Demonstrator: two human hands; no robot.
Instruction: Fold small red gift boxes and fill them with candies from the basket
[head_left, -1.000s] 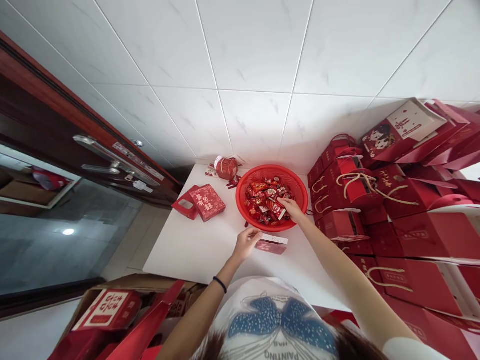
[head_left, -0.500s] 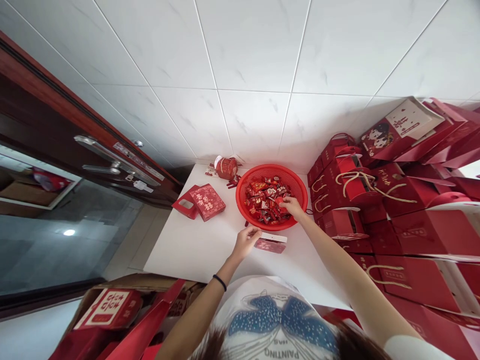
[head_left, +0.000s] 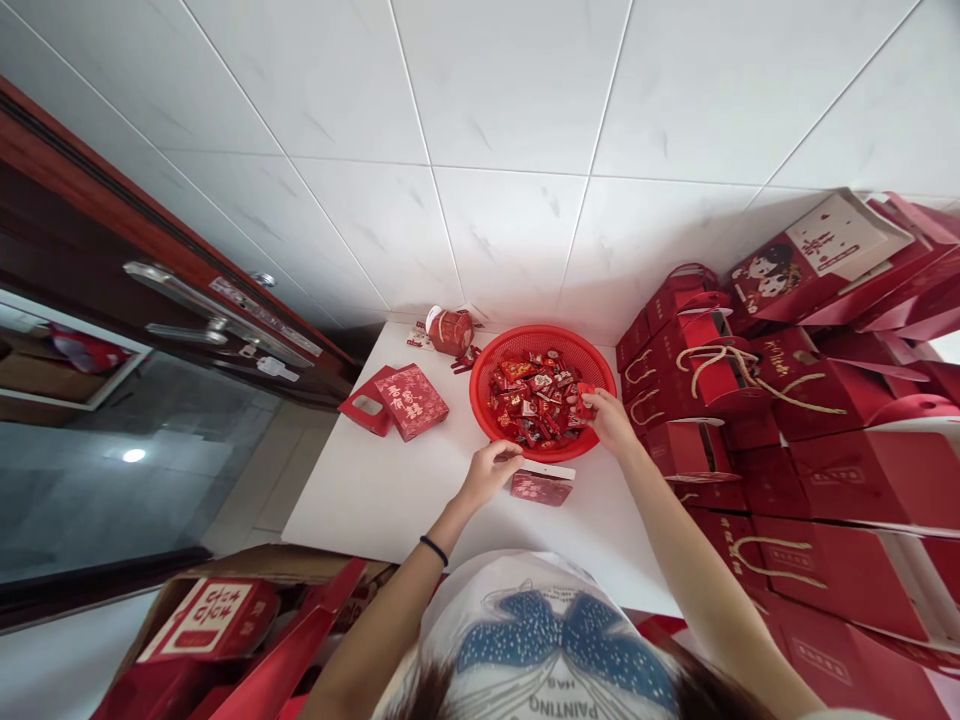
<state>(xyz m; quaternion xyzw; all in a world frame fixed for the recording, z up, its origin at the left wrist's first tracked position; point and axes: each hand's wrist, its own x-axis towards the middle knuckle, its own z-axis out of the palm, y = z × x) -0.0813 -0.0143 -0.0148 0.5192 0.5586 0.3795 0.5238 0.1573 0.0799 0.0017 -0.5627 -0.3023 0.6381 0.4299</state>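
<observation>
A round red plastic basket (head_left: 482, 420) stands on the white table and holds many red-wrapped candies (head_left: 534, 395). Over its right rim, my right hand (head_left: 609, 418) is closed on a red-wrapped candy (head_left: 585, 398). Just in front of the basket sits a small red patterned box (head_left: 541, 487) with a pale flap raised along its back edge. My left hand (head_left: 491, 472) pinches this box at the left end of the flap.
Left of the basket lie a flat red box (head_left: 411, 402) and a red jar-like container (head_left: 452, 331). Stacked red gift boxes (head_left: 694, 450) crowd the table's right side. A carton (head_left: 247, 565) with red packaging stands at front left; a dark door (head_left: 112, 250) is beyond.
My right hand has drawn back slightly to the right and lifted from the candies, with a red-wrapped candy in its fingers. The left hand stays at the small box.
</observation>
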